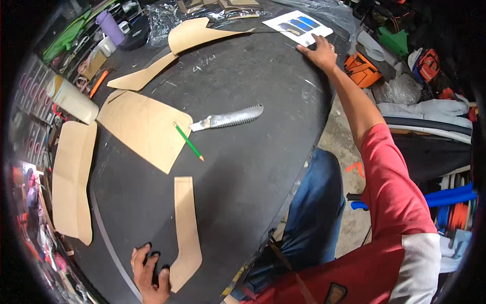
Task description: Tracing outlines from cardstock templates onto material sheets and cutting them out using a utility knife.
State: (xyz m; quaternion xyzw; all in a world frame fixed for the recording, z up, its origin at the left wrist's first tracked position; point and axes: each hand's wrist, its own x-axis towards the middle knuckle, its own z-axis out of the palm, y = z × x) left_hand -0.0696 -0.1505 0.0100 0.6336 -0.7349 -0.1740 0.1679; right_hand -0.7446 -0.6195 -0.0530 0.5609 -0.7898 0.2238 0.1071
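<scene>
My right hand [322, 53] rests at the far right of the dark table, fingers spread, its fingertips at the edge of a white sheet [277, 23] with blue and tan pictures on it. Near the lower edge, my left hand [149, 276] lies with its fingers apart, holding nothing. Its thumb is beside the wide end of a bent tan card pattern piece [186, 218]; whether they touch I cannot tell. Farther up, a green pencil [188, 142] lies partly across a large tan pattern piece [144, 126]. A knife or saw in a silvery cover [230, 119] points to the right.
More tan pattern pieces [75, 182] lie along the left side and a curved one [195, 36] at the back. A whitish cylindrical container [73, 100] and a purple bottle [110, 28] stand at the left. Orange bags [361, 69] and piled goods fill the floor beyond the table's right edge.
</scene>
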